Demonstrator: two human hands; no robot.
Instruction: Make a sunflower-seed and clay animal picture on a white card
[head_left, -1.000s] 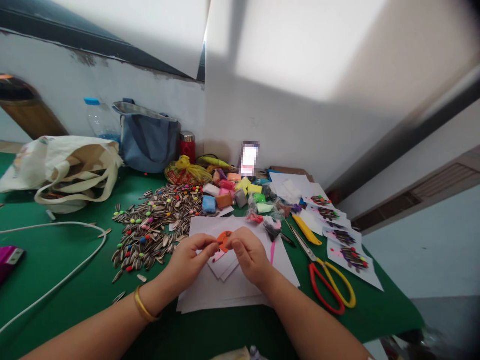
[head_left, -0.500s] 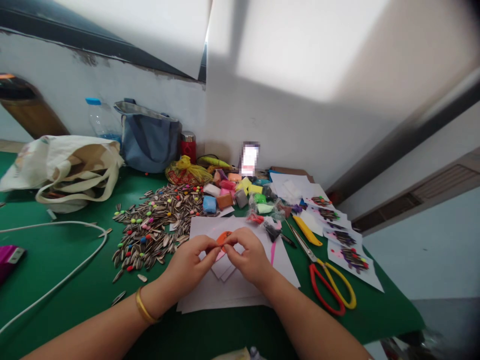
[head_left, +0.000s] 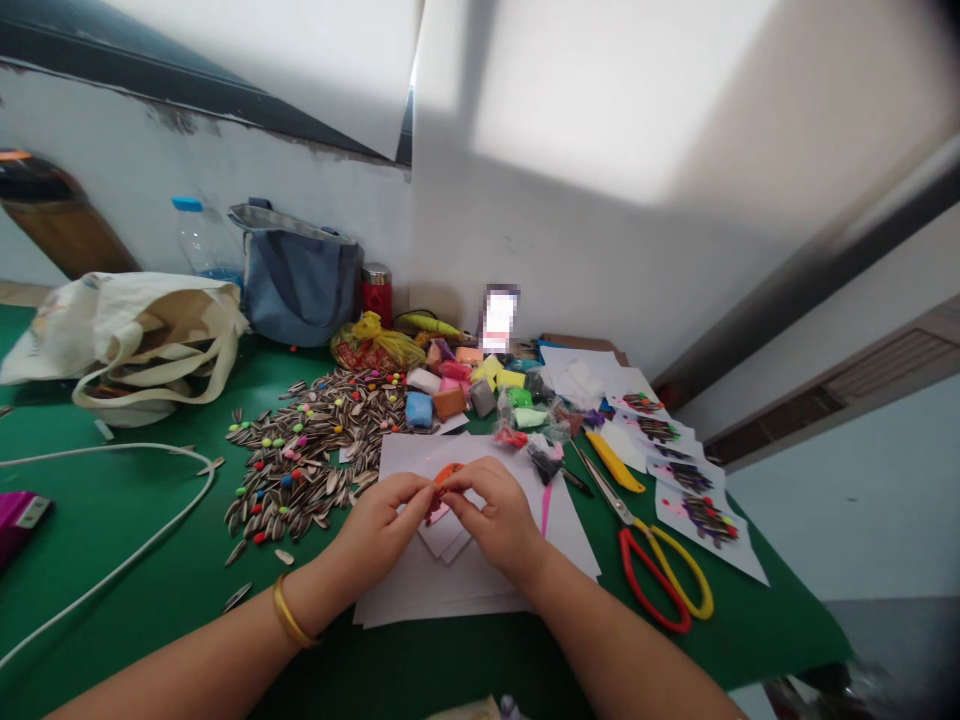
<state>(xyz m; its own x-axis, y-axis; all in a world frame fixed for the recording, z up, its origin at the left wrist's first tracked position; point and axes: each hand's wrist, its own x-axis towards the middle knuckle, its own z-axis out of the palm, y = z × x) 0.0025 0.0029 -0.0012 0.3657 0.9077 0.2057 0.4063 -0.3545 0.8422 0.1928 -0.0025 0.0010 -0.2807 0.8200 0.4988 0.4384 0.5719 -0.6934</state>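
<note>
My left hand (head_left: 390,522) and my right hand (head_left: 496,515) meet over a stack of white paper (head_left: 480,592), thumbs and forefingers pinched together. A small dark reddish bit (head_left: 433,514), soft-looking like modelling clay, shows at the left fingertips. The right fingertips touch the same spot; how much they grip is hidden. Just behind the fingers lies an orange rounded piece (head_left: 448,471), partly covered by my right hand. A patch of pink shows under the fingertips. Left of the paper spreads a pile of striped sunflower seeds (head_left: 345,415) mixed with bright coloured ones.
Modelling clay blocks (head_left: 450,402) in several colours lie behind the paper. To the right are scissors (head_left: 626,515), a yellow utility knife (head_left: 615,462) and cards with seed pictures (head_left: 709,525). Bags (head_left: 300,280), a red flask (head_left: 376,298) and a white cable (head_left: 202,490) are further out.
The fingertips have shifted slightly, and the dark reddish bit now shows below them. Less of the orange piece is visible. Everything else on the table stays put.
</note>
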